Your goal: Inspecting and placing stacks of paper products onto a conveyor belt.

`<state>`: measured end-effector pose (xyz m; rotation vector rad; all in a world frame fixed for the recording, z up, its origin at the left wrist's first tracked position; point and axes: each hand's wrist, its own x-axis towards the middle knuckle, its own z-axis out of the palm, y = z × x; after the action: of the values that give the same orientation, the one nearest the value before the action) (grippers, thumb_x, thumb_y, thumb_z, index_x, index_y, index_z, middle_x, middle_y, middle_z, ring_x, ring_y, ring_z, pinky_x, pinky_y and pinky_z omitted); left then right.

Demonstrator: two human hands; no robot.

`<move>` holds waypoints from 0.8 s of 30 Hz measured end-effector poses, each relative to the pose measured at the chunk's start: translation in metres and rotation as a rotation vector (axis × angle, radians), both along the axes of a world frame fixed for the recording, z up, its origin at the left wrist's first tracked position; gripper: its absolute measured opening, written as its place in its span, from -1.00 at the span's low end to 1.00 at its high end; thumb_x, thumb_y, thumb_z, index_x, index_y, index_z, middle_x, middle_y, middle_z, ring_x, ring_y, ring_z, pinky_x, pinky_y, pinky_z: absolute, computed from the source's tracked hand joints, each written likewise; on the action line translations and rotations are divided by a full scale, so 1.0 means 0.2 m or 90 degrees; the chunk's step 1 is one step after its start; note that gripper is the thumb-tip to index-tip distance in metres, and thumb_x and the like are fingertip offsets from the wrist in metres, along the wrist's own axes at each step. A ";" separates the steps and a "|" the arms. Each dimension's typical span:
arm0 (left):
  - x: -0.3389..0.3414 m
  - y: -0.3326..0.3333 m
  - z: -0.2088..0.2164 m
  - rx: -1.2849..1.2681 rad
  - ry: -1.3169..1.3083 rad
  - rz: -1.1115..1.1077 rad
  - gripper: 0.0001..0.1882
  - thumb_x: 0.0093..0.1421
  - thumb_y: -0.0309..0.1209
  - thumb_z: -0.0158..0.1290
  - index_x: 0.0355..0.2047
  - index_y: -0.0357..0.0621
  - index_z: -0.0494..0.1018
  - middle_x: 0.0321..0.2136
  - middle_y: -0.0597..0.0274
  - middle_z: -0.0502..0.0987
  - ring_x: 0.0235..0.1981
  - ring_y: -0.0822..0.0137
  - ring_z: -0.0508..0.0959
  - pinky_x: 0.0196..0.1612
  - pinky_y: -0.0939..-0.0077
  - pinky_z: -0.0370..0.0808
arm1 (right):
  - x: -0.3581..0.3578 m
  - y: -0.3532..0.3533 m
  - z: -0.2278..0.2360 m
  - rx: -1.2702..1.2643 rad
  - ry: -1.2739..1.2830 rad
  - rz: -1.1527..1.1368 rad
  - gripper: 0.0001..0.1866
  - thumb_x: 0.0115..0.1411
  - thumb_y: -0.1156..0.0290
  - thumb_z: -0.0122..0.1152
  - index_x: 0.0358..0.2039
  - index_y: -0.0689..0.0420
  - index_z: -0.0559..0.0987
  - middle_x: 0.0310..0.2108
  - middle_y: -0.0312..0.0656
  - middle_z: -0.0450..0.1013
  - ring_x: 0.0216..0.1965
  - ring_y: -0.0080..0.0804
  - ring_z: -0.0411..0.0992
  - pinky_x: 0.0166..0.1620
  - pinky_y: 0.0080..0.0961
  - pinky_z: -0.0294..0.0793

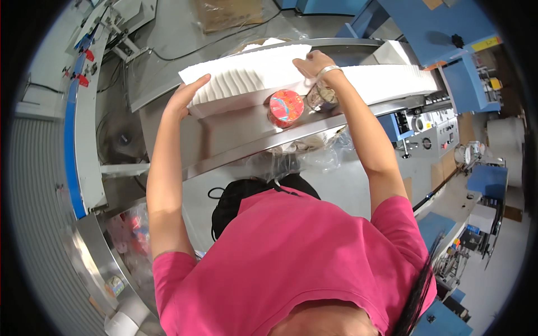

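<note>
Lengthwise along the steel trough (224, 134), a white ridged stack (246, 81) is gripped at its ends by the partly closed left hand (188, 98) and right hand (315, 64); nearer the right hand, a red-topped tub (286, 106) is set in the trough.

Wide head-worn fisheye view, looking down from above, both hands (183, 99) fairly near
</note>
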<state>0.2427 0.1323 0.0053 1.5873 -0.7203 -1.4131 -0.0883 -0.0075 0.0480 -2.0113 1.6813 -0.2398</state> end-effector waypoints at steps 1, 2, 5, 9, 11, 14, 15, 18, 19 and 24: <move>0.01 0.01 0.00 -0.005 0.025 -0.013 -0.11 0.02 -0.03 0.23 0.22 -0.28 0.13 0.15 0.05 0.29 0.18 0.18 0.27 0.15 0.34 0.24 | -0.01 0.03 0.05 -0.008 0.023 0.000 -0.26 -0.11 -0.03 0.18 -0.12 0.43 0.44 -0.18 0.21 0.48 -0.16 0.05 0.47 -0.02 -0.34 0.41; 0.00 0.03 0.01 0.002 0.019 -0.005 -0.11 0.02 -0.03 0.23 0.22 -0.28 0.13 0.15 0.05 0.29 0.18 0.18 0.27 0.15 0.34 0.24 | -0.01 0.08 0.08 -0.029 0.043 -0.008 -0.32 -0.04 -0.04 0.19 -0.14 0.36 0.43 -0.26 0.16 0.50 -0.20 0.06 0.48 -0.08 -0.29 0.44; -0.02 0.04 0.04 0.003 -0.008 -0.033 -0.06 0.03 -0.05 0.23 0.26 -0.27 0.02 0.20 0.05 0.22 0.20 0.19 0.24 0.19 0.35 0.19 | 0.03 0.36 0.09 -0.288 0.110 0.096 -0.35 0.04 -0.15 0.15 -0.15 0.23 0.40 -0.38 0.08 0.50 -0.34 0.01 0.50 -0.29 -0.16 0.50; -0.09 0.08 0.12 0.026 -0.047 0.044 -0.08 0.03 -0.04 0.22 0.25 -0.27 0.07 0.21 0.03 0.21 0.22 0.17 0.23 0.20 0.34 0.16 | 0.09 0.65 -0.08 -0.233 0.088 0.203 -0.31 -0.07 -0.20 0.26 -0.11 0.07 0.37 -0.28 0.04 0.44 -0.29 0.02 0.47 -0.33 -0.20 0.51; -0.09 0.04 0.13 0.028 0.004 0.032 -0.08 0.02 -0.04 0.23 0.25 -0.28 0.07 0.22 0.05 0.20 0.23 0.16 0.20 0.22 0.32 0.14 | 0.09 0.66 -0.15 -0.219 0.082 0.179 -0.37 -0.11 -0.07 0.33 -0.13 0.03 0.37 -0.26 -0.02 0.39 -0.27 0.01 0.43 -0.31 -0.18 0.49; -0.21 0.01 0.20 0.132 -0.194 0.079 -0.09 0.04 0.04 0.19 0.23 -0.29 0.13 0.21 0.08 0.23 0.24 0.17 0.19 0.24 0.34 0.09 | 0.04 0.65 -0.13 -0.309 -0.013 0.205 -0.50 -0.19 0.21 0.30 -0.17 -0.01 0.40 -0.25 -0.07 0.36 -0.28 -0.02 0.40 -0.22 -0.20 0.42; -0.20 0.03 0.21 0.065 -0.116 0.066 -0.22 0.10 -0.11 0.18 0.19 -0.30 0.17 0.16 0.13 0.29 0.20 0.25 0.25 0.20 0.41 0.18 | 0.03 0.69 -0.06 -0.321 -0.078 0.239 -0.50 -0.19 0.21 0.31 -0.18 -0.02 0.41 -0.25 -0.08 0.36 -0.28 -0.03 0.40 -0.21 -0.21 0.43; -0.11 0.09 0.15 0.032 -0.005 0.062 -0.31 0.15 -0.15 0.14 0.17 -0.30 0.21 0.11 0.16 0.35 0.13 0.30 0.33 0.15 0.44 0.24 | -0.06 0.63 0.27 -0.391 -0.230 0.252 -0.47 -0.18 0.20 0.34 -0.13 -0.02 0.45 -0.25 -0.10 0.37 -0.26 -0.07 0.39 -0.23 -0.21 0.47; -0.11 0.10 0.14 0.041 0.006 0.065 -0.32 0.16 -0.16 0.13 0.18 -0.29 0.21 0.10 0.16 0.36 0.11 0.30 0.35 0.13 0.43 0.26 | -0.09 0.56 0.33 -0.422 -0.231 0.232 -0.45 -0.17 0.18 0.34 -0.10 -0.02 0.45 -0.24 -0.09 0.37 -0.24 -0.07 0.40 -0.24 -0.21 0.48; -0.07 0.11 0.11 0.055 0.007 0.079 -0.26 0.14 -0.12 0.14 0.20 -0.28 0.16 0.12 0.15 0.34 0.14 0.27 0.33 0.15 0.41 0.25 | -0.47 -0.28 0.32 -0.518 0.005 -0.053 -0.24 -0.14 -0.14 0.26 0.03 0.01 0.38 -0.15 0.12 0.38 -0.17 0.12 0.43 -0.14 -0.12 0.47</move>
<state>0.2292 0.1538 0.0278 1.6597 -0.5517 -1.3766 -0.1830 -0.0636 0.1123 -2.4743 1.8496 -1.0926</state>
